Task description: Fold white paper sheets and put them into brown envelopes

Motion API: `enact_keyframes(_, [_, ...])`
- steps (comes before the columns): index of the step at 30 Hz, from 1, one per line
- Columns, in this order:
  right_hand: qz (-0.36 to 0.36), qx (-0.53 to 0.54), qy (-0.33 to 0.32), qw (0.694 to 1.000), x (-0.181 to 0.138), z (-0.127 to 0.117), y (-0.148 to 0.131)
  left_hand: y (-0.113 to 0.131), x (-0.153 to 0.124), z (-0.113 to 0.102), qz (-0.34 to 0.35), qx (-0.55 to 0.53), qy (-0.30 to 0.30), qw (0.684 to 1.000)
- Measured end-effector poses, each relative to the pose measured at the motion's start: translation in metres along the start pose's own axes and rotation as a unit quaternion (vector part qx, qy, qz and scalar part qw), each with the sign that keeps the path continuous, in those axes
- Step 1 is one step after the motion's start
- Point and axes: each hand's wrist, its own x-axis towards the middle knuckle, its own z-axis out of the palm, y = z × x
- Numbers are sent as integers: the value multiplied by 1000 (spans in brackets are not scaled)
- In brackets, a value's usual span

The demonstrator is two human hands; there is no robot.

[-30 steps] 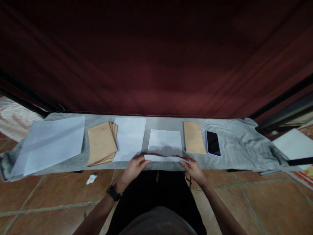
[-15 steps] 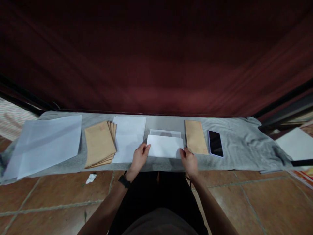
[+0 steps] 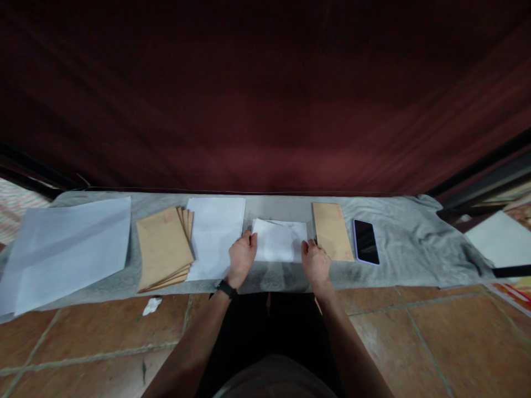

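Note:
A white sheet of paper, folded over on itself, lies on the grey cloth in front of me. My left hand pinches its left edge near the far corner. My right hand grips its right edge, fingers curled over the paper. A black watch sits on my left wrist. A single brown envelope lies just right of the folded sheet, close to my right hand. A stack of white sheets lies just left of my left hand.
A fanned stack of brown envelopes and large white sheets lie further left. A dark phone rests right of the single envelope. A dark red curtain hangs behind. Tiled floor with a paper scrap lies below.
Both hands carried the near edge of the sheet away from me, folding it over itself; the paper now covers about half its former depth. My hands sit further up on the cloth.

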Motion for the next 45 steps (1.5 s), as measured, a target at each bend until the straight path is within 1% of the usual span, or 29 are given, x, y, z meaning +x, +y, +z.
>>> enact_keyframes(7, [13, 6, -2, 1000, 11, 10, -4, 8, 5, 7, -18, 28, 3, 999])
enact_keyframes(14, [29, 14, 0, 999, 11, 13, -7, 13, 6, 9, -4, 56, -5, 998])
enact_keyframes(16, [28, 20, 16, 999, 9, 12, -8, 14, 5, 9, 0, 59, -8, 998])
enact_keyframes(19, [-8, 50, 71, 996, 8, 11, -9, 15, 6, 10, 7, 57, -8, 998])
enact_keyframes(21, [-63, 84, 103, 989, 8, 12, -13, 15, 6, 10, 12, 57, -7, 998])
enact_keyframes(24, [-164, 118, 111, 973, 9, 20, -22, 14, 7, 11, 14, 58, -6, 998])
enact_keyframes(26, [-203, 116, 104, 967, 8, 29, -28, 13, 7, 12, 14, 60, -5, 998])
enact_keyframes(30, [-215, 98, 99, 967, 4, 49, -31, 13, 6, 14, 21, 60, -1, 998])
enact_keyframes(33, [-221, 90, 102, 966, 3, 57, -28, 13, 5, 15, 21, 55, 2, 998])
enact_keyframes(45, [-226, 94, 99, 965, 3, 57, -27, 18, 2, 17, -18, 45, 21, 999])
